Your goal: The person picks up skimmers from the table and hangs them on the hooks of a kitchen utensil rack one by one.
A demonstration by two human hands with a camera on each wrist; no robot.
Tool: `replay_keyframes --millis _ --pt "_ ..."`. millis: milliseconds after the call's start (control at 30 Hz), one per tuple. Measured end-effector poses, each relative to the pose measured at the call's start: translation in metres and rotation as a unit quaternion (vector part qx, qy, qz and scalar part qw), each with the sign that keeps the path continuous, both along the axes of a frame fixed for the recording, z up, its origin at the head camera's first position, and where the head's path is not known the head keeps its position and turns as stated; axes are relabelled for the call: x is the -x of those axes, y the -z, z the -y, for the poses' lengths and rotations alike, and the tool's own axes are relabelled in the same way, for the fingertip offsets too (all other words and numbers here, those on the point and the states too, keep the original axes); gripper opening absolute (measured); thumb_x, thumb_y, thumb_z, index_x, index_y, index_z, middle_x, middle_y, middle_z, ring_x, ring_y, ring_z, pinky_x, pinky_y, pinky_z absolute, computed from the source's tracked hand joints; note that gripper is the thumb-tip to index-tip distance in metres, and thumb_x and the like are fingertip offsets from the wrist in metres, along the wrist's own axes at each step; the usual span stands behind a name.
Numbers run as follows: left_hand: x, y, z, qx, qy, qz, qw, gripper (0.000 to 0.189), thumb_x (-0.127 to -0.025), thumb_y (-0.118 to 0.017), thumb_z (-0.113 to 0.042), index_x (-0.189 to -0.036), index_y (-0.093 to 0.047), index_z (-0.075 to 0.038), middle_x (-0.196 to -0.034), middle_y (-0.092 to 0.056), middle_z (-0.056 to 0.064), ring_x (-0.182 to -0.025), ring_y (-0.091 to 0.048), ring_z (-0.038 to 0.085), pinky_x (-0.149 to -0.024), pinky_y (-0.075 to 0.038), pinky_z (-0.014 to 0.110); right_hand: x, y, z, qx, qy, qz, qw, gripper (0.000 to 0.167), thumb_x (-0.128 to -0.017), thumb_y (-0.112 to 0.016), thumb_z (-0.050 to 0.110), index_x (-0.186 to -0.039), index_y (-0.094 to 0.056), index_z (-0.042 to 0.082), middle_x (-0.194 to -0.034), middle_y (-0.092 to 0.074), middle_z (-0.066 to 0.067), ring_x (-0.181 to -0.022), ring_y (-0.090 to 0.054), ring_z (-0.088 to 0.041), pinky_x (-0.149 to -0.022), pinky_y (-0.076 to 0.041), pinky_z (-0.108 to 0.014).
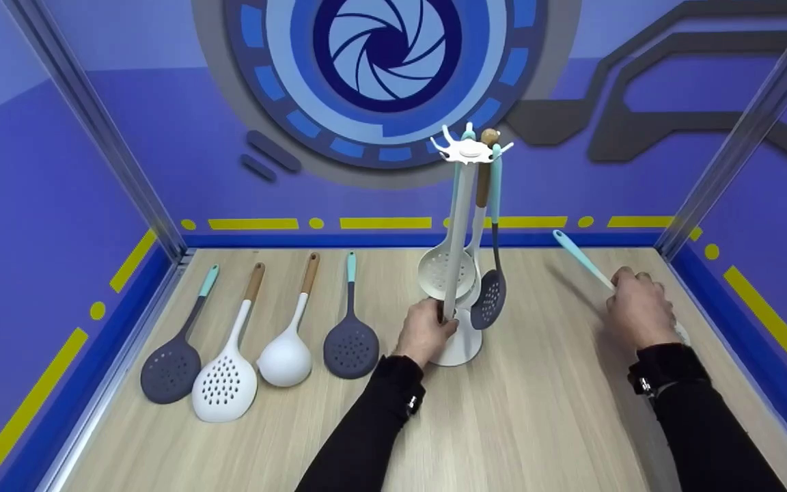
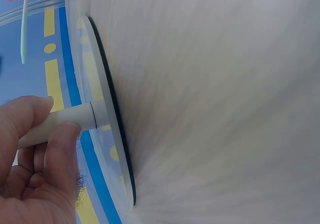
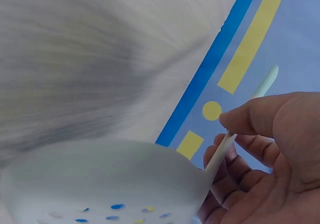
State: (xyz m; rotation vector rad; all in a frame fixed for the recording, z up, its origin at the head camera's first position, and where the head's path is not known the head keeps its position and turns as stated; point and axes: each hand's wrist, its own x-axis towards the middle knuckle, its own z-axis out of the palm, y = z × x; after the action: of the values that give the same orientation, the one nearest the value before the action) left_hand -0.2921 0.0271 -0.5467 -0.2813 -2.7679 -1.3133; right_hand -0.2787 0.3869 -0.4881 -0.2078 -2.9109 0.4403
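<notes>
My left hand (image 1: 426, 333) grips the pole of a white utensil stand (image 1: 460, 232) just above its round base, thumb and fingers around it in the left wrist view. Hanging from the stand are a white perforated ladle (image 1: 438, 272), a wooden-handled utensil (image 1: 483, 184) partly hidden behind the pole, and a dark slotted spoon (image 1: 489, 301). Off to the right, my right hand (image 1: 641, 311) pinches a white skimmer (image 3: 105, 176) by its shaft. The skimmer's mint handle end (image 1: 574, 251) points toward the back wall; its head is mostly hidden by the hand in the head view.
Left of the stand lie a dark skimmer (image 1: 171, 369), a white slotted turner (image 1: 226, 386), a white ladle (image 1: 285, 359) and another dark skimmer (image 1: 351, 348), in a row on the wooden table (image 1: 537, 424). Blue panels (image 1: 769, 294) wall in the back and sides.
</notes>
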Motion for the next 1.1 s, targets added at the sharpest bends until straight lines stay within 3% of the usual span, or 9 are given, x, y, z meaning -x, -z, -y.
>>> replay_keyframes --millis 433,1100 --pt "0.001 0.0 -0.001 0.006 -0.001 0.003 1.0 0.017 -0.079 -0.072 -0.02 -0.091 -0.062 -0.014 -0.08 -0.063 -0.004 -0.071 -0.056 0.009 -0.065 -0.046 0.025 -0.004 -0.014 0.011 0.0 -0.02 -0.02 0.9996 0.026 -0.085 -0.054 0.008 -0.11 -0.05 0.001 -0.091 -0.05 -0.023 -0.078 -0.052 -0.044 -0.043 -0.035 -0.042" --pt "0.0 -0.001 0.0 0.002 -0.001 0.011 0.9999 0.019 -0.08 -0.072 -0.021 -0.095 -0.063 -0.014 -0.082 -0.063 -0.003 -0.073 -0.058 0.009 -0.067 -0.048 0.026 -0.006 -0.041 0.029 -0.005 -0.05 -0.049 0.9975 0.025 -0.086 -0.054 0.007 -0.109 -0.049 0.0 -0.087 -0.051 -0.021 -0.069 -0.052 -0.034 -0.045 -0.037 -0.037"
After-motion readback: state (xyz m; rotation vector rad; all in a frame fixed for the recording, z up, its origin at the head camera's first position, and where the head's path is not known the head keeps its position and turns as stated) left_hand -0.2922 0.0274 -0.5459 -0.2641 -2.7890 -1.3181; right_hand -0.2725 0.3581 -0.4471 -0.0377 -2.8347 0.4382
